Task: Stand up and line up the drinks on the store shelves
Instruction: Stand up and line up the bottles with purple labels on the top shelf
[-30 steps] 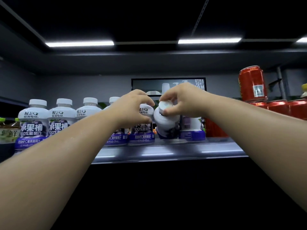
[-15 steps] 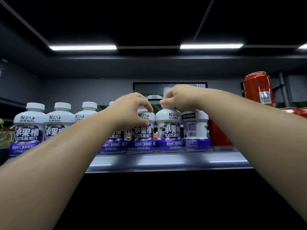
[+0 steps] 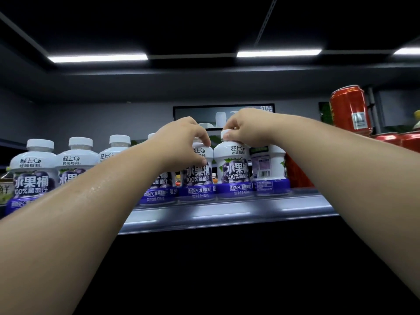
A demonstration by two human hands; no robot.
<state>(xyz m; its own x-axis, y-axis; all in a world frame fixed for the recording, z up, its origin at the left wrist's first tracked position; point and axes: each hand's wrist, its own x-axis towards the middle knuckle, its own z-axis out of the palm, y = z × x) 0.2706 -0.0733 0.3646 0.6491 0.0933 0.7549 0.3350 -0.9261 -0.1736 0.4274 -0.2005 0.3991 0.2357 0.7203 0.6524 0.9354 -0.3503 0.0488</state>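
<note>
A row of white grape juice bottles with purple labels stands along the shelf (image 3: pixel 227 212). My right hand (image 3: pixel 246 128) pinches the white cap of one upright bottle (image 3: pixel 234 171) whose label faces me. My left hand (image 3: pixel 181 144) curls around the top of the neighbouring bottle (image 3: pixel 198 178) just to its left. A bottle (image 3: pixel 269 169) at the right end of the row shows its barcode side. Three more bottles (image 3: pixel 31 173) stand further left, partly hidden by my left forearm.
Red cans (image 3: pixel 350 110) are stacked at the right end of the shelf, one lying on top of others. A green-labelled bottle (image 3: pixel 4 189) shows at the far left edge. Ceiling light strips glow above. Below the shelf front all is dark.
The bottle under my right hand was tilted a second ago; it now stands upright in the row, and has turned its label toward me. Both hands stay on the bottle tops.
</note>
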